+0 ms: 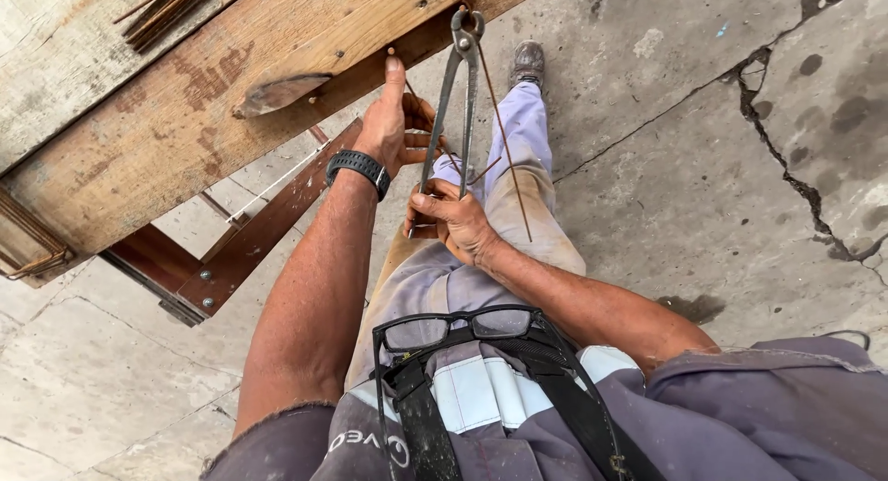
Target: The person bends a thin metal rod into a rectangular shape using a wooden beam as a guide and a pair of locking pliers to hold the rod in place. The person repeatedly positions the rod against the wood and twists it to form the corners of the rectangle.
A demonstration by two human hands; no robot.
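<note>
Wooden bench point(185, 120) blocks the upper left; cracked concrete floor point(703, 194) right lies open.

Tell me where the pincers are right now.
Head view, upper centre: the pincers are gripped by the right hand, jaws up at the wooden bench's edge, beside the left hand.

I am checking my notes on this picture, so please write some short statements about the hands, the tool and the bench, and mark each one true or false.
1. The right hand grips the handles of the long grey metal pincers. True.
2. The left hand wears a black wristwatch. True.
3. The pincers lie flat on the cracked concrete floor. False: they are held up, head at the edge of the worn wooden bench.
4. The black-framed glasses lie on the bench. False: they hang at the person's chest.
</note>
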